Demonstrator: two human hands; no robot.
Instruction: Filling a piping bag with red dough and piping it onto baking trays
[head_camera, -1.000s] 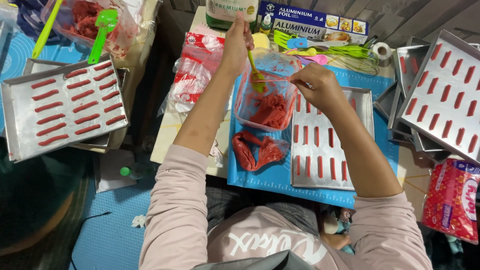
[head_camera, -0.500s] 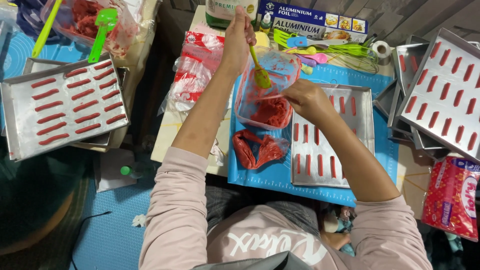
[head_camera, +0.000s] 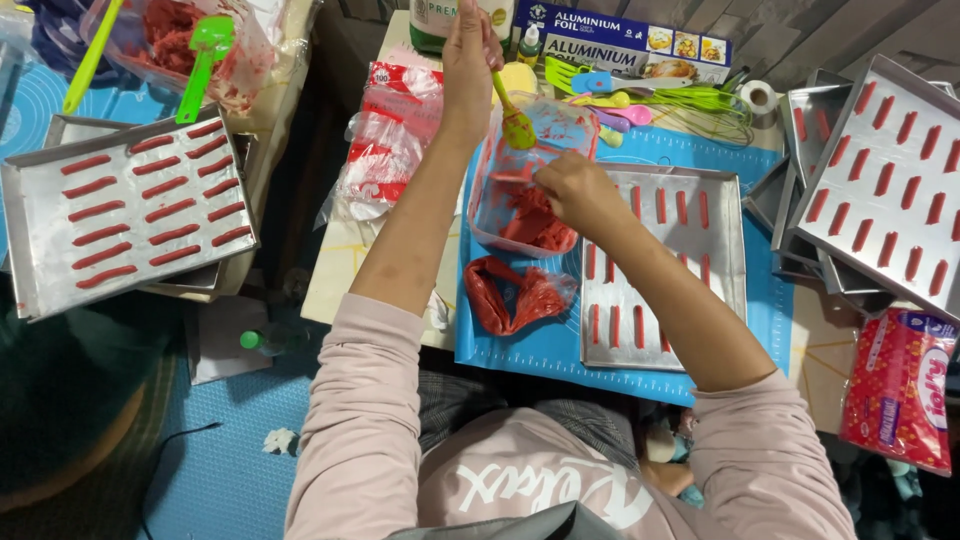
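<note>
Left grip: your left hand was raised at the far end of the surface, its fingers pressed together around the top of a yellow-green spatula.
Right grip: your right hand was curled over the near rim of the clear container; you could not tell from this view whether its fingers pinched the rim or only rested on it.
Spatula: it hung down from your left grip, blade lowest, smeared red, just above the container's opening and just beyond your right grip.
Container: a clear plastic tub streaked with red paste, lying below your left grip and under your right one, tilted on the blue mat.
Piping bag: a crumpled bag of red paste lay on the mat, nearer to you than both grips and just beside the container.
Near tray: a metal tray sat directly to the right of your right grip, touching your forearm's line, with short red strips piped on it in rows.
Left tray: a second tray of red strips stood well apart to the left of your left grip.
Right trays: a stack of trays with more strips lay far to the right of your right grip.
Beyond the grips: a long blue foil box and bright plastic utensils lay past your right grip.
</note>
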